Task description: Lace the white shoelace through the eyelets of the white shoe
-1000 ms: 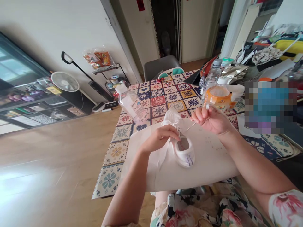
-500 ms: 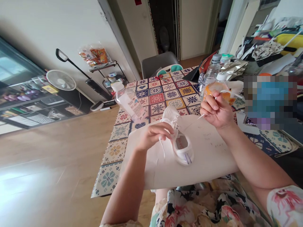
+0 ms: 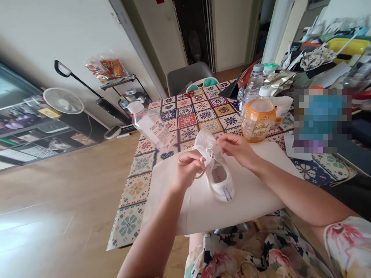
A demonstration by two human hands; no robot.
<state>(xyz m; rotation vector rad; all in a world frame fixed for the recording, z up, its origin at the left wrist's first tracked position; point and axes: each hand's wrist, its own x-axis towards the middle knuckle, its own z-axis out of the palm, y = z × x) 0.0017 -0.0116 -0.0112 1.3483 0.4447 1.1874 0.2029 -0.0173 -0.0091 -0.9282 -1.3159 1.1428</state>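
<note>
A small white shoe (image 3: 218,175) lies on a white sheet (image 3: 249,193) on the patterned table, its opening facing up. My left hand (image 3: 188,166) pinches a white lace at the shoe's left side, a loop hanging below the fingers. My right hand (image 3: 236,148) sits just above the shoe's front and pinches the lace there. Both hands are close together over the laced part of the shoe.
An orange drink bottle (image 3: 257,116) stands just behind my right hand, with a clear water bottle (image 3: 251,85) behind it. A clear bottle (image 3: 150,125) lies tilted at the table's left edge (image 3: 127,181). Clutter fills the right side. A grey chair (image 3: 187,77) stands at the far end.
My right hand, which was raised near the orange bottle pulling the lace end, has come down and left onto the shoe's front. My left hand stays at the shoe's side.
</note>
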